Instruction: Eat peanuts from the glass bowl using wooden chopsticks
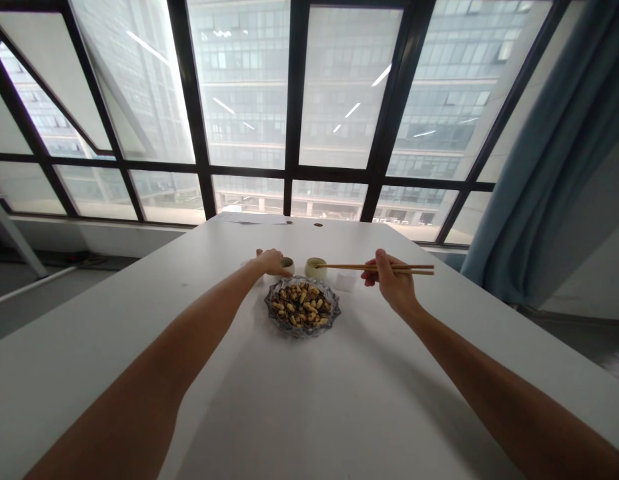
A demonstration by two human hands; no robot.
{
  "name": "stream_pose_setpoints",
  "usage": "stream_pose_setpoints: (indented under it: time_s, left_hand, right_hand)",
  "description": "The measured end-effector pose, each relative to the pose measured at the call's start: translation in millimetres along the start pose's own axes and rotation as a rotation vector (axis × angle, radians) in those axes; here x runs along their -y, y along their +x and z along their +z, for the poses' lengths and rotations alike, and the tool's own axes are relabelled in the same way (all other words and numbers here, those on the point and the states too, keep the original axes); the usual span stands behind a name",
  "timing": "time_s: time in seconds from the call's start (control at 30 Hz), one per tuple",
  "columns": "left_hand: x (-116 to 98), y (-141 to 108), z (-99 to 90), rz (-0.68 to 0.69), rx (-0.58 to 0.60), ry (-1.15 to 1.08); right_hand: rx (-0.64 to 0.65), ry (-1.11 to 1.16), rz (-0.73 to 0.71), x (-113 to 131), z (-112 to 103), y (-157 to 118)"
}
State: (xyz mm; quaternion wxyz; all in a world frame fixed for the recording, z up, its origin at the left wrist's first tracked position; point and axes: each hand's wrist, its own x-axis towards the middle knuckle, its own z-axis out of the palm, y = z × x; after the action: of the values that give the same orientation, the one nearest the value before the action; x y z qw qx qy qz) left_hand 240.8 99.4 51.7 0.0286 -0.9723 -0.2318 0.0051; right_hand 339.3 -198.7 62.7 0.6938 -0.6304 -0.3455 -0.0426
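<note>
My right hand [395, 283] is closed around a pair of wooden chopsticks [347, 267], held nearly level and pointing left. Their tips are at the mouth of a small pale-yellow cup [316, 272]; whether they pinch anything is too small to tell. My left hand [271, 262] reaches forward, its fingers wrapped on the left side of a second small cup [288, 265] with a dark inside. Just nearer to me than both cups sits a clear scalloped glass bowl [300, 332], filled with peanuts in shells [304, 297] and dark striped seeds.
Everything stands on a long white table [269, 413]. A small whitish translucent item [345, 281] lies right of the yellow cup. Papers [254, 219] lie at the far edge, before large windows. A blue curtain [539, 173] hangs at the right.
</note>
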Motion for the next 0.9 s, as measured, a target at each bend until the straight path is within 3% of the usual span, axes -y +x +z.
stream_pose_setpoints:
  time_s: [0.07,0.17,0.27,0.43,0.67,0.9]
  left_hand:
    - [-6.2,3.4,-6.7,-0.006,0.051,-0.01]
    - [-23.2,8.3,-10.9,0.052,0.017,-0.06]
    - [-45.5,15.2,-8.1,0.144,-0.033,-0.101]
    - [-71.7,29.7,-0.5,0.211,0.005,-0.097]
    - [-77.7,33.0,-4.8,0.425,-0.173,0.01]
    - [-79.2,28.9,-6.7,0.484,-0.191,0.015]
  right_hand:
    - [-0.017,-0.011,-0.005,-1.8,-1.5,1.2]
    - [-0.038,-0.039,-0.023,-3.4,-3.6,2.2]
    - [-0.049,-0.071,-0.043,-5.8,-5.2,2.4]
    - [-0.029,-0.101,-0.075,-14.8,-7.8,3.3]
    - [0.013,-0.226,-0.22,-22.2,-11.1,-2.2]
    - [0.091,-0.426,-0.324,-24.1,-9.5,-13.5]
